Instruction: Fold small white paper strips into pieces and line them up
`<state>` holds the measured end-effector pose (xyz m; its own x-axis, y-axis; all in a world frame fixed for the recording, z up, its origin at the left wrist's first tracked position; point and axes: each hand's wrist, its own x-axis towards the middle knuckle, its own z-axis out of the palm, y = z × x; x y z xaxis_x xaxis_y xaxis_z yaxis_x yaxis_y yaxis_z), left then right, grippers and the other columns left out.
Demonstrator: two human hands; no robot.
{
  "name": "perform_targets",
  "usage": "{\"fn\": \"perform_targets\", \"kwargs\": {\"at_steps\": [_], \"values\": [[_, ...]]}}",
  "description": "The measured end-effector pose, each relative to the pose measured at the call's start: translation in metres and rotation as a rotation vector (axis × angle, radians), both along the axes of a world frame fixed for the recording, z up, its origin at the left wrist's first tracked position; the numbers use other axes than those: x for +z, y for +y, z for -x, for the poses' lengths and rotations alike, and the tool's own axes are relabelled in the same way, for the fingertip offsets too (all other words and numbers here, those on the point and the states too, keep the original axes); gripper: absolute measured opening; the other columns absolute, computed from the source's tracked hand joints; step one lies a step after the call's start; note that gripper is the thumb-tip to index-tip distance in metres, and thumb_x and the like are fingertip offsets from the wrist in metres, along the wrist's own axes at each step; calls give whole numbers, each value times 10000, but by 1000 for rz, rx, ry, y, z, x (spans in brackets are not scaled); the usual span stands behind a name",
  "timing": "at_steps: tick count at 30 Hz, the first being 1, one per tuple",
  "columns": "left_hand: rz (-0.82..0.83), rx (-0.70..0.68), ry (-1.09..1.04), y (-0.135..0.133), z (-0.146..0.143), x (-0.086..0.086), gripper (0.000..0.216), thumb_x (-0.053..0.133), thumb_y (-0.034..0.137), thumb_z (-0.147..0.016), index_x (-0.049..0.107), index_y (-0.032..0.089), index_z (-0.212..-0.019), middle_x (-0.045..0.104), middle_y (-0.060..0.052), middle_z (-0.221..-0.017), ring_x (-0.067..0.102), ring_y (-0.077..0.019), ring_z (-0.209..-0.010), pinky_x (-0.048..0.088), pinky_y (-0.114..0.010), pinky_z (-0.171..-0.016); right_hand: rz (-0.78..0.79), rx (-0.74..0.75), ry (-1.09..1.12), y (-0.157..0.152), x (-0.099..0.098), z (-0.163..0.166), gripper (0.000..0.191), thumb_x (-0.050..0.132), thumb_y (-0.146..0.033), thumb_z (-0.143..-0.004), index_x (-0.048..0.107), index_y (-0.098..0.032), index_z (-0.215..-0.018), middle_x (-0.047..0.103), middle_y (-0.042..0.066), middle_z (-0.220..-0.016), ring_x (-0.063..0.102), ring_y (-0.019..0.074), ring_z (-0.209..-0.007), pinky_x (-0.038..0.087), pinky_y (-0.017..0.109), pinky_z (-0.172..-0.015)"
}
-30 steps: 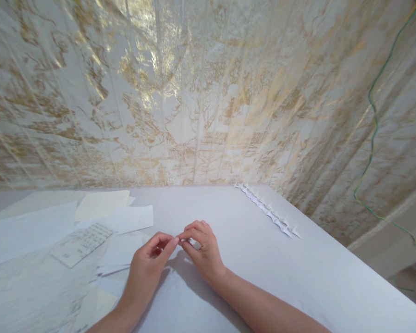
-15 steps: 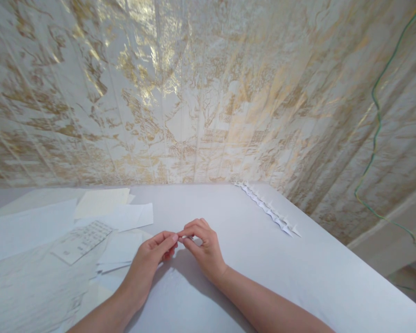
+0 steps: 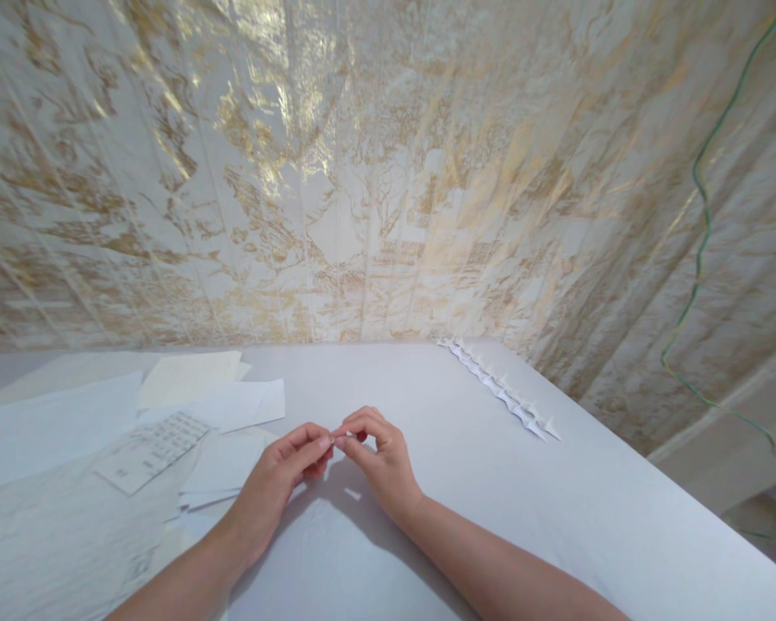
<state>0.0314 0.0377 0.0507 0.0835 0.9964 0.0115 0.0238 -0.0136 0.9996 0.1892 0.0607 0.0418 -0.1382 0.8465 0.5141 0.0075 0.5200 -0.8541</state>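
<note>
Pinching fingers (image 3: 313, 452), papers (image 3: 113, 466) left, folded pieces (image 3: 499, 392) right

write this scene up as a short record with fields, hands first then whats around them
left hand: pinched on a small item, mostly hidden by fingers
right hand: pinched at the same item, fingertips close to the left's
surface: white table
left side: overlapping papers, one with dark printing
far right: pointed folded white pieces in rows
backdrop: gold-patterned covering
right edge: green cord
</note>
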Motion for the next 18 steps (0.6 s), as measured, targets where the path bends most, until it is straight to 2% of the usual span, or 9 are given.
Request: {"fn": "perform_targets", "kwargs": {"at_steps": [3, 7, 10, 18], "values": [[-114, 63, 122, -3, 1, 4, 240, 642, 469, -799, 665, 237, -741, 579, 38, -658, 523, -160, -634, 402, -261, -616, 100, 22, 60, -1, 0, 2, 185, 716, -389, -830, 747, -239, -726, 636, 13, -736, 522, 178, -730, 400, 317, -713], [-279, 155, 287, -6, 0, 10, 151, 681, 409, -761, 660, 263, -730, 611, 36, -702, 533, -196, -719, 402, -299, -739, 272, 32, 167, -4, -5, 7, 169, 734, -382, -778, 733, -227, -710, 608, 1, -718, 477, 163, -677, 365, 320, -693], [-351, 172, 360, -8, -1, 10, 145, 665, 397, -784, 651, 267, -723, 613, 39, -708, 532, -198, -729, 386, -302, -753, 376, 50, 231, -6, -9, 10, 186, 746, -398, -752, 720, -217, -719, 591, -10, -691, 446, 148, -638, 338, 311, -665], [-385, 161, 405, -11, -1, 6, 168, 592, 361, -842, 602, 259, -709, 576, 54, -693, 527, -181, -726, 377, -283, -740, 361, 47, 224, -8, -7, 11, 220, 764, -413, -728, 692, -211, -682, 578, 0, -713, 432, 156, -665, 329, 312, -673]]}}
